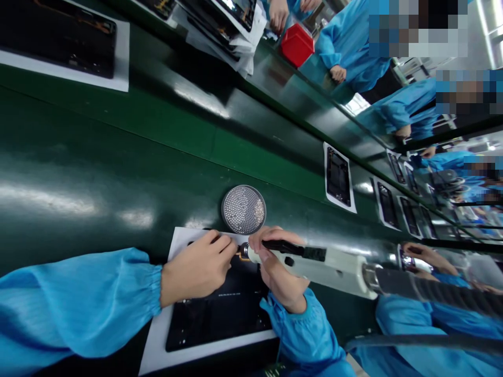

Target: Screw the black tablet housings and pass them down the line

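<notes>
My right hand (281, 272) is wrapped around a pale electric screwdriver (334, 269), whose dark ribbed cord or hose runs off to the right. The screwdriver's tip points left, over the upper part of a black tablet-like panel (216, 319). Beneath the panel lies a white paper sheet (155, 343). My left hand (200, 269) rests over the panel's upper left, fingers curled together beside the screwdriver tip; whatever they pinch is hidden. Just beyond both hands sits a round perforated dish (243, 209) with small screw-like pieces gathered on its right side.
Another panel on paper (58, 39) lies at the far left. Several more, such as one panel (338, 175), line the green bench to the right. Stacked panels (223, 26) and a red bin (297, 45) stand across. A co-worker's hand (430, 256) is at right.
</notes>
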